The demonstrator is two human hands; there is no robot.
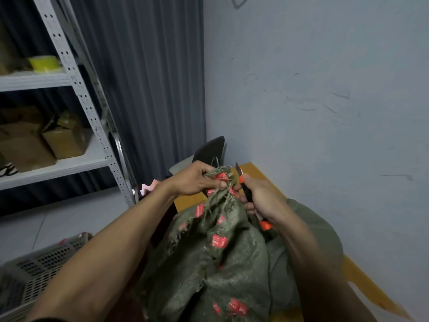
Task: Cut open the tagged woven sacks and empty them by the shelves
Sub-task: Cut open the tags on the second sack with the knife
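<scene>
Here: fingers of left hand pinch the sack neck upright. Knife, in curled fingers of right hand, stands just right of it, blade up.

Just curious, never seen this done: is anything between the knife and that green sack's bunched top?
Nothing visible. The right hand holds the knife blade-up just beside the bunched sack neck, which the left hand grips; only air separates blade and weave.

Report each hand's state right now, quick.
Left hand: closed, gripping the bunched neck of the green woven sack.
Right hand: closed around the orange-and-black utility knife, blade pointing up beside the sack's neck.
</scene>
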